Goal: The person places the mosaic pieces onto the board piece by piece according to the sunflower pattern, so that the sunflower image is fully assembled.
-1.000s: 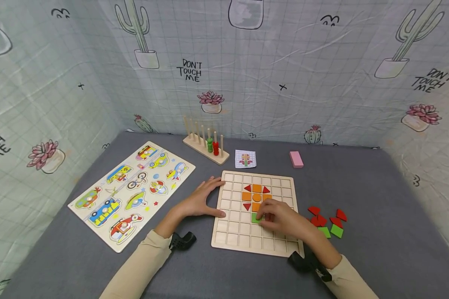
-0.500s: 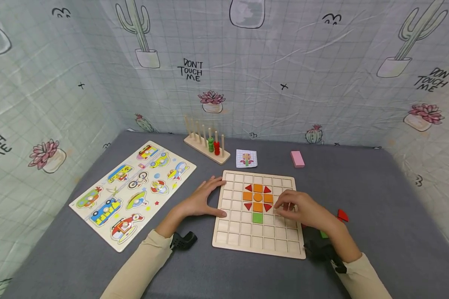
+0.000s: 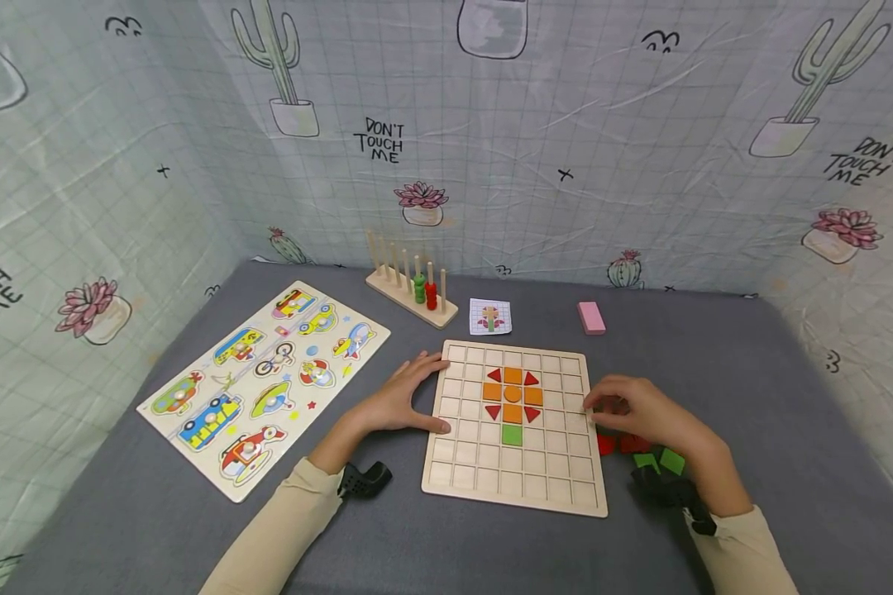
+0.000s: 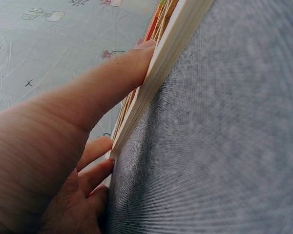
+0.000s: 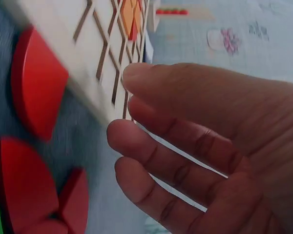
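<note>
A wooden grid board [image 3: 476, 471] lies in the middle of the table. On it, orange squares [image 3: 513, 375] surround an orange disc [image 3: 512, 394], with red pieces [image 3: 532, 413] at the corners and a green square [image 3: 512, 435] below. My left hand [image 3: 394, 401] rests against the board's left edge, thumb and fingers spread; the left wrist view has the thumb [image 4: 122, 73] on the rim. Over the board's right edge hovers my right hand [image 3: 640, 409], fingers loosely bent and holding nothing. Beneath and beside it lie loose red quarter-round pieces [image 5: 39, 83] and green squares [image 3: 671, 461], partly hidden.
A picture puzzle board [image 3: 283, 384] lies at the left. Behind the grid board stand a peg rack [image 3: 405, 297] with green and red beads, a small pattern card [image 3: 490, 317] and a pink block [image 3: 591, 318]. Printed cloth [image 3: 491, 124] encloses the back and sides.
My right hand has left the green square on the board and moved right, to the board's right edge near the loose pieces. A red piece now shows at the lower right corner. My left hand stays put.
</note>
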Demonstrator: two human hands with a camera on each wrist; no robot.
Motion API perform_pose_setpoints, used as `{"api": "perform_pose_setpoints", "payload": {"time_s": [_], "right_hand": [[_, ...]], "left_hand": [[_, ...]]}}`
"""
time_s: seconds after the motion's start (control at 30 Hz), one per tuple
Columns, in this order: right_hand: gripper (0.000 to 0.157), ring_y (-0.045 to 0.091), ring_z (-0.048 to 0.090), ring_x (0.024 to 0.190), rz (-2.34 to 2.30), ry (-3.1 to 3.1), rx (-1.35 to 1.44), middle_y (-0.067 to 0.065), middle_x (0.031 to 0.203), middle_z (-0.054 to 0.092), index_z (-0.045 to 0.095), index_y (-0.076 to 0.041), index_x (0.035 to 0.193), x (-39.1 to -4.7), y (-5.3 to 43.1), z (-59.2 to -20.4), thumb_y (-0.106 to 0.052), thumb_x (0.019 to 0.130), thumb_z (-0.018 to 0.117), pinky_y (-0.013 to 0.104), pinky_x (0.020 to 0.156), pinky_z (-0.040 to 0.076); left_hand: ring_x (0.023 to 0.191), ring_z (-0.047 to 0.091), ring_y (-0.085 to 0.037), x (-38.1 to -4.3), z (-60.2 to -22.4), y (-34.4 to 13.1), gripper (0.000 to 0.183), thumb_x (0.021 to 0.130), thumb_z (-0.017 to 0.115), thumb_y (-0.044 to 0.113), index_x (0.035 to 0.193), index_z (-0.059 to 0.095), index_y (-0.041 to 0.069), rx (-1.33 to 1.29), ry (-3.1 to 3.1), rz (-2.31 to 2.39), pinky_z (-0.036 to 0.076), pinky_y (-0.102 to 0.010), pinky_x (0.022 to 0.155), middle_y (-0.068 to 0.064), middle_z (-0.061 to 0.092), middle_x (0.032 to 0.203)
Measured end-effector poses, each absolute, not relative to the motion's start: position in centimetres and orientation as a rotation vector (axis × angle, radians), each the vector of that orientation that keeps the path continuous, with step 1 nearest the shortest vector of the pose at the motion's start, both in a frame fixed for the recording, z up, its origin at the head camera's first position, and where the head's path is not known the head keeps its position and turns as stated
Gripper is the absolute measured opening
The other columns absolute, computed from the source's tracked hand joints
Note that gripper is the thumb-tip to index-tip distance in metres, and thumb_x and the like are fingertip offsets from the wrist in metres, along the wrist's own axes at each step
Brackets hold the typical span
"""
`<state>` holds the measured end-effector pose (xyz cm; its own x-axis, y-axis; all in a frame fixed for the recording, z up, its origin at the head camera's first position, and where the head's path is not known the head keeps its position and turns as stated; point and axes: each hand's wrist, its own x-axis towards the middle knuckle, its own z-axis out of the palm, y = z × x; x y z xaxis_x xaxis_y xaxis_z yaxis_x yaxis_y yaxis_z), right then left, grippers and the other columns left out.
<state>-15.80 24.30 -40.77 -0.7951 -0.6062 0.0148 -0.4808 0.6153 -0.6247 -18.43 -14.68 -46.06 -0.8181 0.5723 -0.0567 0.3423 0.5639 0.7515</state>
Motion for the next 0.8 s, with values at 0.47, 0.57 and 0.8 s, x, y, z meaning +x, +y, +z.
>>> {"api": "perform_pose_setpoints", "payload": {"time_s": [0.47, 0.57, 0.8], "right_hand": [[0.023, 0.002, 0.05, 0.07, -0.838, 2.636, -0.749, 0.008, 0.096, 0.064, 0.068, 0.002, 0.104, -16.0, 27.7, -41.3, -0.005, 0.083, 0.075, 0.024, 0.06, 0.047], [0.024, 0.005, 0.053, 0.069, -0.842, 2.629, -0.66, 0.006, 0.093, 0.064, 0.068, 0.004, 0.104, -16.0, 27.8, -41.2, -0.005, 0.082, 0.075, 0.025, 0.059, 0.048], [0.025, 0.014, 0.057, 0.07, -0.862, 2.661, -0.508, 0.006, 0.086, 0.065, 0.067, 0.006, 0.1, -16.2, 27.8, -41.1, -0.008, 0.082, 0.076, 0.027, 0.058, 0.049]], "left_hand": [[0.15, 0.003, -0.032, -18.5, -46.2, -14.8, 0.097, 0.075, 0.085, 0.035, 0.152, 0.033, 0.008, 0.782, 2.508, 1.112, 0.001, -0.05, 0.122, -0.012, 0.022, 0.161], [0.15, 0.003, -0.032, -18.5, -46.1, -14.8, 0.096, 0.075, 0.085, 0.035, 0.151, 0.034, 0.008, 0.778, 2.508, 1.112, 0.001, -0.05, 0.122, -0.012, 0.022, 0.161], [0.151, 0.002, -0.031, -18.5, -46.2, -14.8, 0.096, 0.075, 0.085, 0.034, 0.152, 0.033, 0.009, 0.779, 2.513, 1.105, 0.001, -0.049, 0.122, -0.011, 0.021, 0.161]]}}
